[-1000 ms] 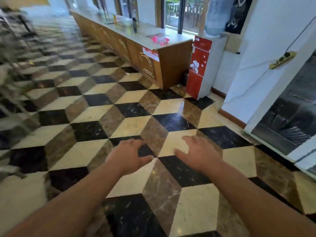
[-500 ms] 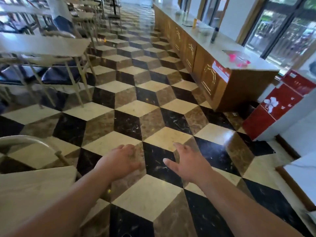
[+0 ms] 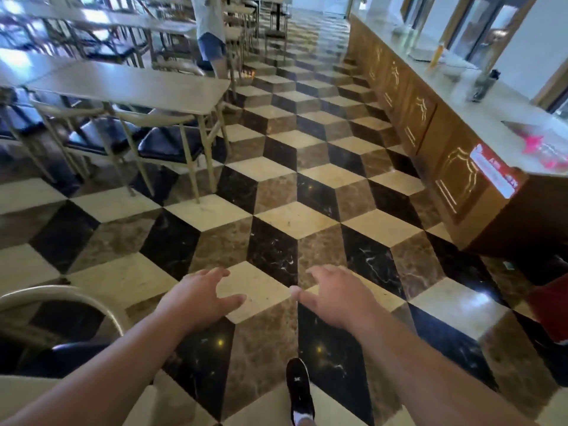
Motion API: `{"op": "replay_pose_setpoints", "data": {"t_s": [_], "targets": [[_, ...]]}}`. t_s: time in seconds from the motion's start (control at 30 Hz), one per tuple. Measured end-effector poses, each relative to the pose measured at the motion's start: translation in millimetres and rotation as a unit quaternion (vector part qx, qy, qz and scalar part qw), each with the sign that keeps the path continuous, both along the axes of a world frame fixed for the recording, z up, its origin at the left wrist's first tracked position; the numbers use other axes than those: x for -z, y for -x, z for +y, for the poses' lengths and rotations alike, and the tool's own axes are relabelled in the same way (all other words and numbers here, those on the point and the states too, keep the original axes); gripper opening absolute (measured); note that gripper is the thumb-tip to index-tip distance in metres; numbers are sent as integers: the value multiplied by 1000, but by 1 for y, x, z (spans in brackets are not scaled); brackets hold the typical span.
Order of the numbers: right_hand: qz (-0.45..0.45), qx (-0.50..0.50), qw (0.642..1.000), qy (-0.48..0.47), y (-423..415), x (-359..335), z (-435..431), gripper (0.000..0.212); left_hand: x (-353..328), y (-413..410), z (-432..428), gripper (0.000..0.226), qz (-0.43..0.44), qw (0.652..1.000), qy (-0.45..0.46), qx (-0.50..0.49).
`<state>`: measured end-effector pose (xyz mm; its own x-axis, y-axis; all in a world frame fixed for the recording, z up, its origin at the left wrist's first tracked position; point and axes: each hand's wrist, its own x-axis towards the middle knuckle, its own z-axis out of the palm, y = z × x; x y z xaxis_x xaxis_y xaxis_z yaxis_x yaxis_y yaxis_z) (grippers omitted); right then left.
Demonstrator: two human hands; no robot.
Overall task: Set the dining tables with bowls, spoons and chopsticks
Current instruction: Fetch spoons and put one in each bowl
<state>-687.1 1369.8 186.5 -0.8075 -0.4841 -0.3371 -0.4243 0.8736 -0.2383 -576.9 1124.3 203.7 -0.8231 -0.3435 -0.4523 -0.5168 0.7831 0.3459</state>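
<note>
Tables stand in rows on the left side of the room, their pale tops bare where they show, with dark-seated chairs tucked under the nearest one. Both hands reach forward over the floor, well apart from any table. The left hand is palm down, fingers spread and loosely bent, thumb out to the side, holding nothing. The right hand mirrors it, fingers relaxed and slightly curved, also holding nothing and touching nothing. Below them a black shoe steps on the cube-patterned marble. A curved chair back sits at the lower left, beside another table's corner. Along the right runs a long wooden counter; its end carries a red and white label, the writing too blurred to read. On top lie a pink packet, a dark bottle and a yellow item. Farther back, a second person in shorts stands among the tables.
</note>
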Motion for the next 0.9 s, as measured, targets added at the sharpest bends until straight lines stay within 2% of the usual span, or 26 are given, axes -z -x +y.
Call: {"op": "replay_pose_setpoints", "data": {"t_s": [0.17,0.3,0.43,0.67,0.9], "targets": [[-7,-66,997,30,117,18,-87,80,13,67,-74,83,14,996,37,-82],[-39,-148,988,10,200,16,-170,79,16,113,-133,85,5,985,39,-169],[-34,-219,975,7,259,3,-262,79,15,140,-188,86,0,969,39,-245],[-25,-326,944,-34,289,17,-429,79,43,155,-300,88,-12,935,0,-354],[-41,-385,919,-67,304,33,-628,80,71,154,-460,85,5,903,-20,-430]]}}
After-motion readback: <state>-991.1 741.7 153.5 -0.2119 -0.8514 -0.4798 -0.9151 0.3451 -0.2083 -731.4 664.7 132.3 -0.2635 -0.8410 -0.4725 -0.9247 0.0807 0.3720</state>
